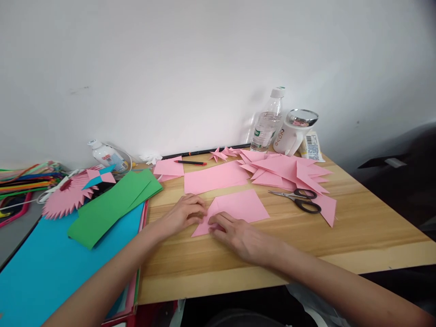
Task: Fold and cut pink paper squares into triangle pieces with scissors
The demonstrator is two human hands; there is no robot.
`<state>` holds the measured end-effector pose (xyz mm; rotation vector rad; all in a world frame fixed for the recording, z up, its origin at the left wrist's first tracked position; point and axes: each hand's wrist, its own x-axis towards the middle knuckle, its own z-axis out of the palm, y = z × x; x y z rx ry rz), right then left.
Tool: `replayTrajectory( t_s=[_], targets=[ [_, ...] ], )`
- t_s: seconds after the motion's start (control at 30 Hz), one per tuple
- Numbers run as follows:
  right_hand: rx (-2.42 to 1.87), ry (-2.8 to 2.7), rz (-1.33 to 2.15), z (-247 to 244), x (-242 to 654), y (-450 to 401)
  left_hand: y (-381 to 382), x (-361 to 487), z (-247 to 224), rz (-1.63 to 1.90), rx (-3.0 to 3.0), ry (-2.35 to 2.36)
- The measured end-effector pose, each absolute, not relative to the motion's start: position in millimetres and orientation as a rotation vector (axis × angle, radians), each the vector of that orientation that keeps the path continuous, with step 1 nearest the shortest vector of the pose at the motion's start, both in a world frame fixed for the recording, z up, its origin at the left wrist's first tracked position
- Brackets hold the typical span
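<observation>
On the wooden table in front of me lies a sheet of pink paper (243, 204) with its left end folded over at a slant. My left hand (187, 212), fingers curled together, holds the paper's left edge. Close beside it, my right hand (238, 236) presses the folded part with bent fingers, and its palm faces down. Both hands cover some of the fold, so its lower edge is partly hidden. Just behind this sheet is a pink paper strip (214, 177). Scissors (299, 200) with black handles rest to the right, partly on a pink piece.
Folded pink paper pieces (282, 169) are heaped at the back right. Behind them stand a water bottle (267, 122) and a white mug (289, 136). A pen (190, 162) lies near the wall. Green strips (112, 204) lie on blue paper (44, 259) at left.
</observation>
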<state>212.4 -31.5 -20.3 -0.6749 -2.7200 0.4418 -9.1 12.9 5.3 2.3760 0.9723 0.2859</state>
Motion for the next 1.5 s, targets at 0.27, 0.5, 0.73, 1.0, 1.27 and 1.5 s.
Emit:
replayTrajectory(
  t_s=[0.27,0.5,0.73,1.0,1.27,1.5],
  targets=[
    [-0.675,-2.735,0.473,-18,212,-33,5,-11,16,0.179,2.467,0.96],
    [-0.677,-2.738,0.463,-21,212,-33,2,-20,15,0.124,2.533,0.904],
    [-0.672,-2.719,0.415,-21,212,-33,-4,-28,14,0.066,2.54,0.892],
    [-0.702,-2.617,0.501,-27,208,-39,-1,-32,16,0.046,2.476,0.841],
    [-0.866,-2.191,0.53,-24,242,-2,-9,3,8,0.374,2.724,1.063],
    [-1.525,-2.391,0.544,-1,281,36,-4,25,-7,0.344,2.85,0.876]
  ],
)
